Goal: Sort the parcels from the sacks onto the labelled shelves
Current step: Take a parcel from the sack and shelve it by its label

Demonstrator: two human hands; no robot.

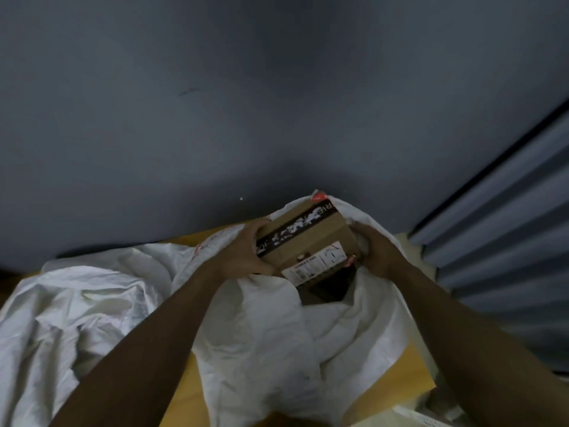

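1. A brown cardboard box (304,238) was held up between both hands, just above the open mouth of a white sack (261,318).
2. The left hand (246,251) was clamped on the box's left end, fingers curled over the top edge and thumb along the near side.
3. The right hand (374,249) gripped the right end; its fingertips were hidden behind the box, so how far they wrapped round I could not tell.
4. The box sat tilted, its far end higher than its near end.
5. A black tape band (295,232) with white printing ran along its top, and a white label (317,266) covered the near face; the print was too blurred to read.
6. Under the box, in the sack's mouth, lay something dark (326,291), perhaps another parcel.
7. A second white sack (77,303) lay crumpled to the left, touching the first.
8. Both sacks rested on a yellow surface (409,377).
9. Behind rose a plain grey wall (215,103); at the right stood a ribbed metal shutter (508,226).
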